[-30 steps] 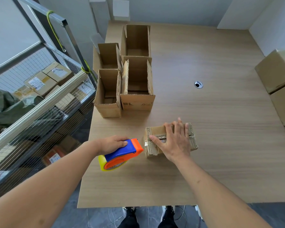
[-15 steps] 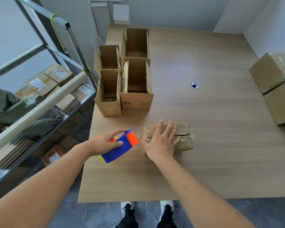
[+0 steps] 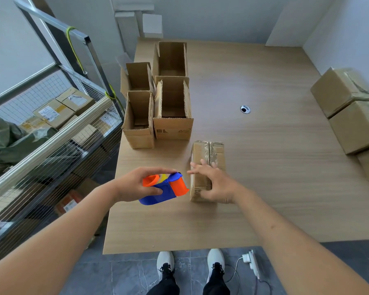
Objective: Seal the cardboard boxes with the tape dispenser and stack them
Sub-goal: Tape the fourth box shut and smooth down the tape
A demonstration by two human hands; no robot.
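Left hand (image 3: 134, 185) grips the blue-and-orange plastic tape dispenser (image 3: 165, 189), fingers curled over its top, thumb beneath. Just right of it, the right hand (image 3: 213, 183) rests with fingers spread and relaxed on the small closed brown cardboard box (image 3: 208, 158). Beyond both hands stand four open-topped brown cardboard boxes (image 3: 173, 109); far right, stacked sealed brown cartons (image 3: 349, 116).

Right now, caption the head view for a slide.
Left hand holds the tape dispenser beside a taped box under the right hand; four open boxes wait.
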